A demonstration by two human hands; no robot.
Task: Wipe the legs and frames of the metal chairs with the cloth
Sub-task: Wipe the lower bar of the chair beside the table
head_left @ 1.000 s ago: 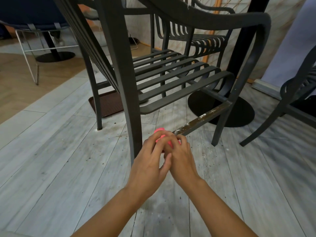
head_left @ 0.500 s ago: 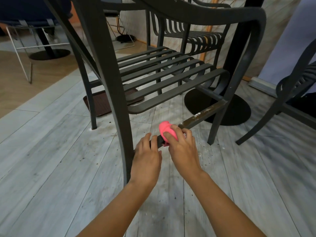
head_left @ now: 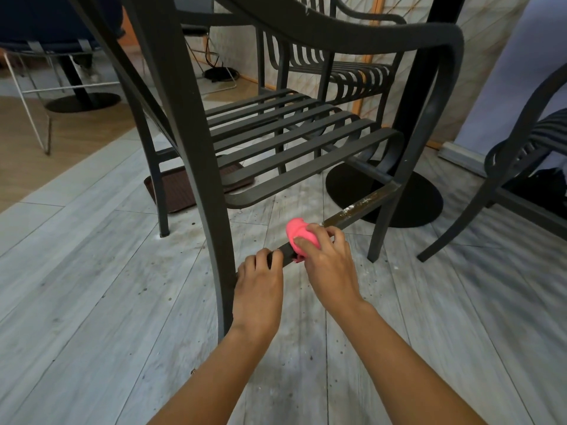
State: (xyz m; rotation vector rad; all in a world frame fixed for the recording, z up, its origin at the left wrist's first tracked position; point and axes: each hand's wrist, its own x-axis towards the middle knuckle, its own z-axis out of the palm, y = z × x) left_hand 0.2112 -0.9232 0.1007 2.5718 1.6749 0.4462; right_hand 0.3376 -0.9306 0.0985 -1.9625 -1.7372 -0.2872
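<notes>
A dark metal chair [head_left: 285,139] with a slatted seat stands close in front of me. A low side rail [head_left: 362,207] joins its near leg [head_left: 211,216] to its right front leg and carries whitish, rusty grime. My right hand [head_left: 325,259] grips a bunched pink cloth [head_left: 299,233] wrapped over that rail. My left hand [head_left: 260,286] holds the same rail just left of the cloth, fingers curled over it, next to the near leg.
A black round table base [head_left: 408,204] and its post stand behind the rail. A second metal chair [head_left: 337,72] is farther back, a third [head_left: 521,167] at the right edge. A brown mat [head_left: 175,188] lies under the chair. Grey plank floor spreads to the left.
My hands were clasped together around the cloth at the rail. They have since separated: the left now holds the rail alone and the right presses the cloth slightly farther along it.
</notes>
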